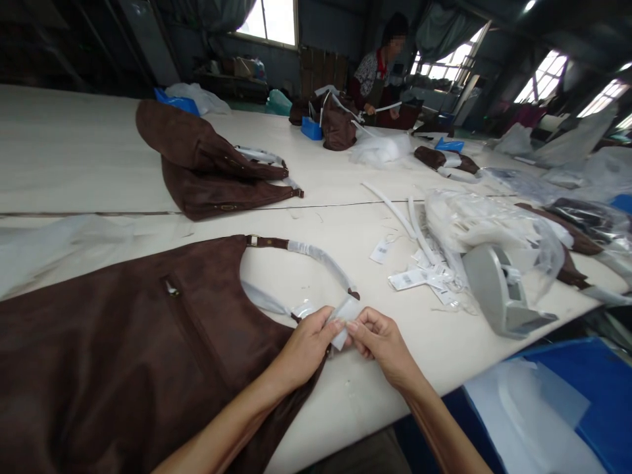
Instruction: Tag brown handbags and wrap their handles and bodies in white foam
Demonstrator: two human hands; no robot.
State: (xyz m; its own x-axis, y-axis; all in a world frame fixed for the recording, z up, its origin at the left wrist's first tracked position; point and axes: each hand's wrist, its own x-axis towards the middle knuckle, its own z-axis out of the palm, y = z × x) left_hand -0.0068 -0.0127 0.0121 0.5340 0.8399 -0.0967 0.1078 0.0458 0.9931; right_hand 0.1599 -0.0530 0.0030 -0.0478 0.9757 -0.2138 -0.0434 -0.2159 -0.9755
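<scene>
A large brown leather handbag (133, 342) lies flat on the left, with a zipped pocket on its face. Its shoulder strap (323, 255) curves to the right, partly covered in clear wrap. At the strap's near end a piece of white wrapping sheet (348, 308) goes around or over the strap; which of the two I cannot tell. My left hand (311, 339) pinches the sheet from the left, thumb on top. From the right my right hand (378, 339) pinches the same sheet, its fingers curled. The strap's lower end is hidden behind my hands.
A grey tape dispenser (498, 289) stands at the right near the table edge, beside white tags (409, 278) and a heap of plastic bags (494, 220). More brown bags (197, 155) lie farther back. Across the table (326, 415) a person (378, 76) handles a white strip.
</scene>
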